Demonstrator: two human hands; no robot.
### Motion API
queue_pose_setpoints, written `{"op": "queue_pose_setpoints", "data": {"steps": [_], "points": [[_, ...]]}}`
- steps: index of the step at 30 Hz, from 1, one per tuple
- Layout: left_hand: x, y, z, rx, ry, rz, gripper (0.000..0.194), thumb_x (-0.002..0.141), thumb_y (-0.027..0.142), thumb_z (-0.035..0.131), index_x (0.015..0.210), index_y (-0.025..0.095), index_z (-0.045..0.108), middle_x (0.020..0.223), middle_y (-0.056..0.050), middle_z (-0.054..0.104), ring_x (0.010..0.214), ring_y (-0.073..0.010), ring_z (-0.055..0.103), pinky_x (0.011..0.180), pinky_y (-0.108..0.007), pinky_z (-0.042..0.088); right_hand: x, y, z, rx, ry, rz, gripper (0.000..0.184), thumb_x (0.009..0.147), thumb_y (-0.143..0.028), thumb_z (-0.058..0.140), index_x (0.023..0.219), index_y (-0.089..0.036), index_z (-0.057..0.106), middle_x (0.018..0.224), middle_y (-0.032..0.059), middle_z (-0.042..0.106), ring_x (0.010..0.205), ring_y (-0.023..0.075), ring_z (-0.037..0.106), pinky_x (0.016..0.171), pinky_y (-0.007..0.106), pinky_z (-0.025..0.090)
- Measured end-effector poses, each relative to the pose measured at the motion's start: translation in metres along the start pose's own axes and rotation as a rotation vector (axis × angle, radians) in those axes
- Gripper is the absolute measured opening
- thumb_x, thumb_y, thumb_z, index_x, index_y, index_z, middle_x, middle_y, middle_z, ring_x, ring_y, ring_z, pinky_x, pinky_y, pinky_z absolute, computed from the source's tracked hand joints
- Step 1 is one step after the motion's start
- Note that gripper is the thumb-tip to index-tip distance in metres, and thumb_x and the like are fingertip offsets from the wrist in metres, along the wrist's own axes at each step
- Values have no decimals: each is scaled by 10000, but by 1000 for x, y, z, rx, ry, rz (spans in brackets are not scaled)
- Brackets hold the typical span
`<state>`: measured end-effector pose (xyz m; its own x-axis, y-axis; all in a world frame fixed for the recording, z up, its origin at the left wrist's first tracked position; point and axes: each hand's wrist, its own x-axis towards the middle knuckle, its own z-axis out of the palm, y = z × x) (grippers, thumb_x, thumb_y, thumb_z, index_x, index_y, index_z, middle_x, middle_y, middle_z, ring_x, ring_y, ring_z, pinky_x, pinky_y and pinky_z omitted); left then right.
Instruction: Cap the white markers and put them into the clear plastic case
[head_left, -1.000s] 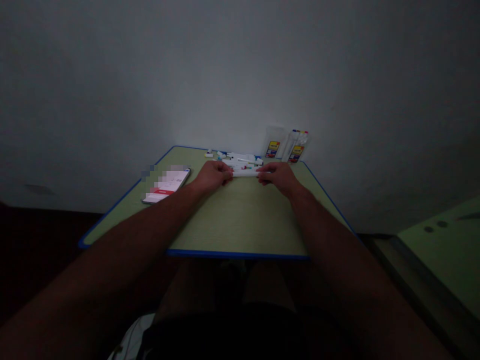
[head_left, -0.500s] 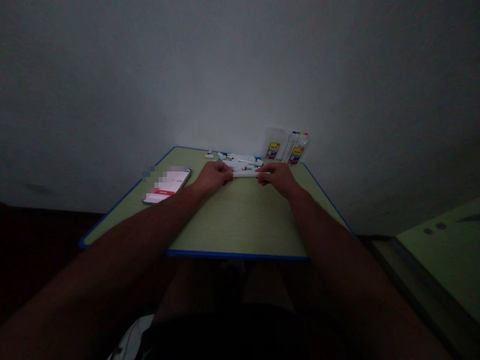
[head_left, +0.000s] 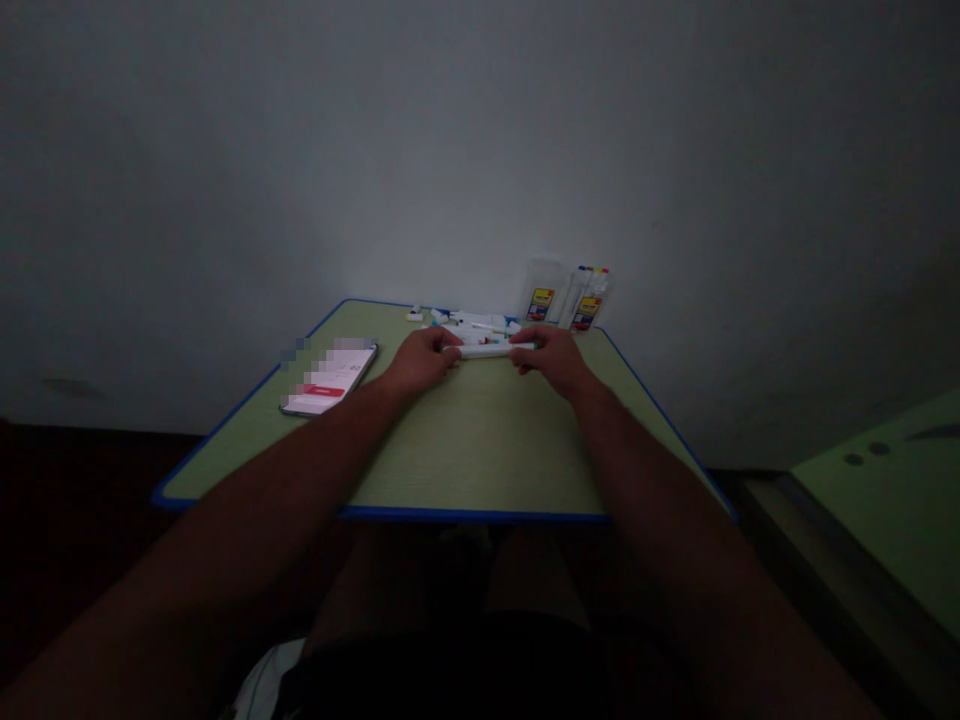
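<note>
A white marker (head_left: 484,351) lies level between my two hands, above the far half of the table. My left hand (head_left: 420,360) is closed on its left end, thumb and fingers pinching it. At the other end, my right hand (head_left: 553,357) grips it in the same way, and a bit of green shows by those fingers. Just behind the hands, several loose white markers (head_left: 480,322) with coloured ends lie in a heap, partly hidden by my fingers.
Two clear plastic cases with yellow labels stand by the wall: the left case (head_left: 541,290), and the right case (head_left: 588,300) holding several markers. A lit phone (head_left: 330,378) lies at the left of the blue-edged table (head_left: 480,460). The wall (head_left: 450,150) rises behind.
The view has shifted slightly. Both hands keep their hold on the marker, which now sits a little tilted, its right end higher.
</note>
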<state>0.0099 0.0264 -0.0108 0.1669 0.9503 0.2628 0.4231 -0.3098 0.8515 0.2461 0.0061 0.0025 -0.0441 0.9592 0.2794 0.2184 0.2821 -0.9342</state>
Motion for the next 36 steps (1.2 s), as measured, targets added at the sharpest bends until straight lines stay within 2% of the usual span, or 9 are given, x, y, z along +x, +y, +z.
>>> {"op": "queue_pose_setpoints", "data": {"steps": [6,12,19,25,30,36], "points": [[-2,6,-5,142,27,72,92,763,181,673,841,185,721,814,-35,704,723,-158,576,673,-278,410,2,2,1,38,20,17,328,575,-269,832,827,-165,650,665,10,680,568,130,635,512,255,559],[-4,9,-7,174,28,70,233,702,135,721,930,179,736,779,-15,674,678,-151,539,657,-281,394,2,1,0,24,23,29,355,570,-307,851,819,-173,637,658,-10,653,548,108,603,520,255,560],[-3,8,-7,168,36,75,218,697,125,713,910,163,732,791,-27,680,692,-155,552,677,-292,404,2,1,0,142,12,44,433,523,-308,881,836,-184,608,668,-18,657,595,121,634,546,247,562],[-4,7,-8,152,54,80,209,672,138,733,874,188,716,783,-18,676,705,-161,571,668,-291,410,2,0,0,240,-9,60,466,545,-309,874,868,-205,555,721,-14,676,704,158,694,575,241,561],[-4,7,-8,169,46,68,196,673,167,740,865,193,713,791,-22,684,710,-165,587,666,-292,419,4,1,-3,311,35,69,420,593,-277,853,900,-218,573,705,-32,671,722,160,702,592,248,567],[-5,7,-9,207,12,100,199,704,250,710,893,189,701,800,-23,681,747,-181,604,712,-315,442,8,6,-8,433,73,25,364,614,-228,838,902,-206,615,735,-5,700,728,174,711,584,259,580]]}}
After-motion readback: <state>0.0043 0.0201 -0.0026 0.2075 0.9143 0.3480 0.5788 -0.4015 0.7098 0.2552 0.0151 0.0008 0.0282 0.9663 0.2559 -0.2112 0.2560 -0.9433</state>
